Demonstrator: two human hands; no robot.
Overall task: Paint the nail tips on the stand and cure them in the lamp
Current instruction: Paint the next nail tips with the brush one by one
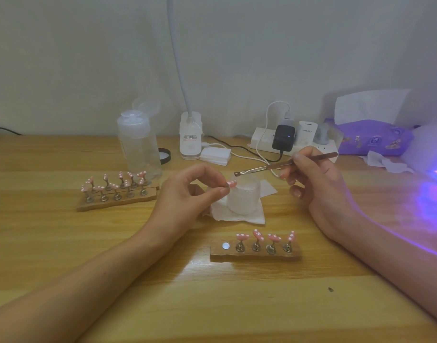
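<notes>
Head view: everything below is seen from this single camera.
Hands: two are counted, both raised over the table [63, 243].
Left hand [187, 191]: one pink nail tip [231, 184] is pinched between thumb and forefinger, and the other fingers are curled.
Right hand [319, 184]: one brush [284, 165] is gripped pen-fashion, with the bristles pointed toward 9 o'clock and held just short of the pinched tip.
Jar [244, 196]: one white jar is set on one tissue [237, 216], directly under the tip and the bristles.
Near stand [254, 254]: one wooden strip is placed at 6 o'clock from the jar. Four pink, white-dotted tips are carried on pegs, and one bare round spot [226, 246] is left at its 9 o'clock end.
Far stands [118, 200]: two strips are laid one behind the other at 9 o'clock from the left hand. Five pegs are counted in front; the rear row is partly hidden.
Curing lamp [433, 157]: one is cut off by the frame at 3 o'clock, and violet light is cast over the right forearm.
Back edge: one bottle [138, 144], one power strip [294, 142] and one purple pack [376, 139] are lined up along the wall.
Open room: plain wood is seen between the forearms, and a gap is kept between the near stand and the tissue.
</notes>
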